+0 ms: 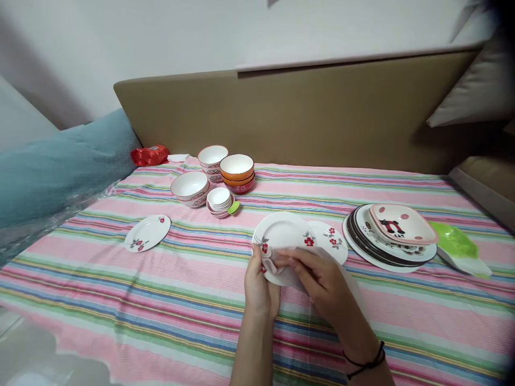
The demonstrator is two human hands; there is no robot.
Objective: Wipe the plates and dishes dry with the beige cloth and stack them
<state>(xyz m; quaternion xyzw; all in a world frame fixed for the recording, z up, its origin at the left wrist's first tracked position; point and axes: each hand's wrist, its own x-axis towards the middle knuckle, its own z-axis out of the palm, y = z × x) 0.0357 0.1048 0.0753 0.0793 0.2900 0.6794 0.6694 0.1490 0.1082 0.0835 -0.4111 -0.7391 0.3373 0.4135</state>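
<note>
My left hand (pixel 260 284) grips the lower left edge of a white plate (pixel 285 230) with red flowers and grey leaves, its thumb on the rim. The plate is raised and tilted toward me. My right hand (pixel 319 276) pinches a thin white cloth or tissue (pixel 302 258) and presses it on the plate's face near my left thumb. The cloth's loose end hangs behind the right wrist. Partly hidden behind the held plate, a second flowered plate (pixel 336 245) lies on the striped cloth. Another flowered plate (pixel 148 234) lies flat at the left.
Stacked bowls (pixel 236 167) and small dishes (pixel 219 198) stand at the back centre-left. To the right is a plate stack (pixel 358 238) topped by a square cat dish (pixel 403 222), beside a green dish (pixel 454 241). A red package (pixel 149 155) lies by the blue cushion (pixel 68 161).
</note>
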